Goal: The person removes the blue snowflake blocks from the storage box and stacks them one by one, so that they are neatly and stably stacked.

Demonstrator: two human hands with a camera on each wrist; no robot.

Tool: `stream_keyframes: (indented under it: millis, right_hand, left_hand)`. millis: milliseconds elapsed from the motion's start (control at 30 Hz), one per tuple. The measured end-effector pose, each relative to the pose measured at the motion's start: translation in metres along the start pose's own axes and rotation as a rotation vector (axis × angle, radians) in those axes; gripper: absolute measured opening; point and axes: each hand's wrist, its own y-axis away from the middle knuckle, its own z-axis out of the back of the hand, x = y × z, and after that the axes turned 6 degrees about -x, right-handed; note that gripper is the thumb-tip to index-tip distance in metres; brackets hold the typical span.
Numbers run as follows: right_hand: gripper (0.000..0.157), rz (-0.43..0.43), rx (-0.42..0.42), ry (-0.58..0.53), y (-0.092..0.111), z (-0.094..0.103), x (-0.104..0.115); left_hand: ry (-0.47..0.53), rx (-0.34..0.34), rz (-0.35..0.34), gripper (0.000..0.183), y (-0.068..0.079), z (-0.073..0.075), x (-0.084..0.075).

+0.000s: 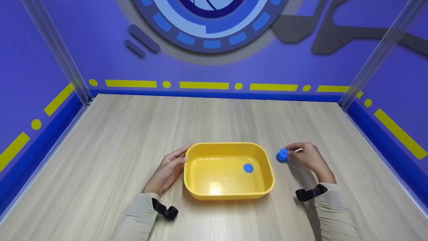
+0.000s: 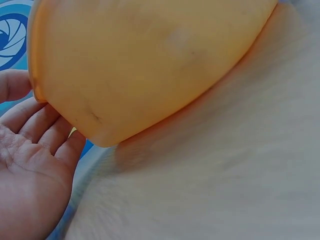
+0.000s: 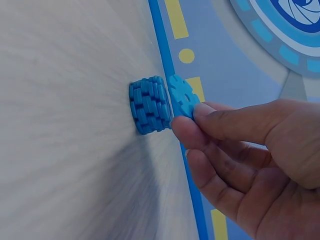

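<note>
A yellow plastic tub (image 1: 214,195) stands on the table, with one blue notched disc (image 1: 248,168) lying on its floor. My left hand (image 1: 170,170) grips the tub's left side; in the left wrist view the thumb is at the rim and the fingers (image 2: 47,125) are beneath it. To the right of the tub, my right hand (image 1: 309,159) pinches another blue notched disc (image 3: 183,96) between thumb and fingertips. That disc is tilted just above a short stack of blue discs (image 3: 149,106) on the table.
The wood-grain table (image 1: 140,127) is bounded by blue panels with yellow markings (image 1: 204,85) at the back and both sides. Black wrist cameras (image 1: 165,210) sit on both forearms. Clear posts (image 1: 378,53) rise at the back corners.
</note>
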Motion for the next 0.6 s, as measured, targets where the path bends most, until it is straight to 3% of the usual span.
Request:
stream_keyframes:
  millis: [600]
  right_hand:
    - [0.033, -0.068, 0.076, 0.026, 0.0011, 0.0033, 0.0023]
  left_hand:
    - [-0.014, 0.001, 0.009, 0.06, -0.0004, 0.0002, -0.0007]
